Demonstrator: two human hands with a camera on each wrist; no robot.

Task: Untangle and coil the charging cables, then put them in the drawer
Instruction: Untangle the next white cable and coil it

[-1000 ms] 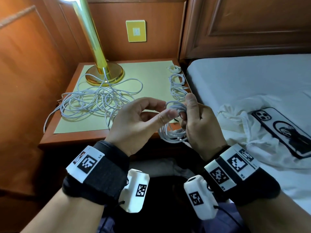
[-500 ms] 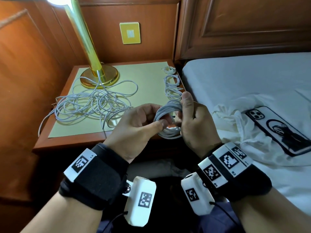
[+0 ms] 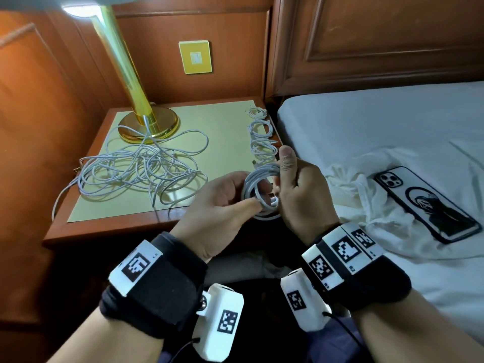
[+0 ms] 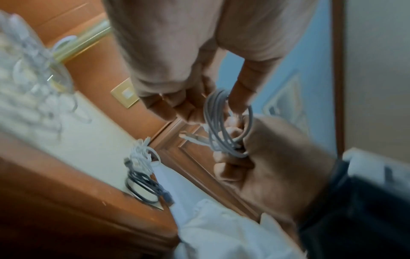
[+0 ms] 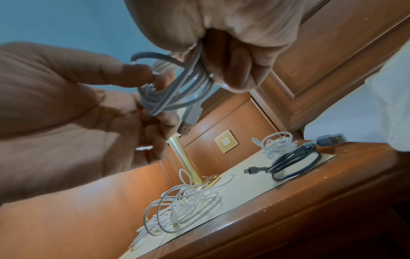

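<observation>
A coiled white cable [image 3: 259,179] hangs just above the front right corner of the nightstand [image 3: 110,231], held between both hands. My right hand [image 3: 290,179] grips the coil's right side, thumb up along it. My left hand [image 3: 248,203] pinches the loops from the left with thumb and fingers. In the right wrist view the right hand [image 5: 226,70] clamps the coil [image 5: 173,92], whose USB plug [image 5: 186,126] dangles free. A large tangle of white cables [image 3: 138,169] lies on the nightstand. No drawer shows.
Small finished coils [image 3: 262,137] line the nightstand's right edge, one of them dark [image 5: 292,164]. A brass lamp [image 3: 149,124] stands at the back left. On the bed to the right lie a white cloth [image 3: 366,195] and a phone [image 3: 424,203].
The loose loops that hung below the hands are gathered into one compact coil. My left thumb and fingers have closed onto it. The right hand's grip is the same.
</observation>
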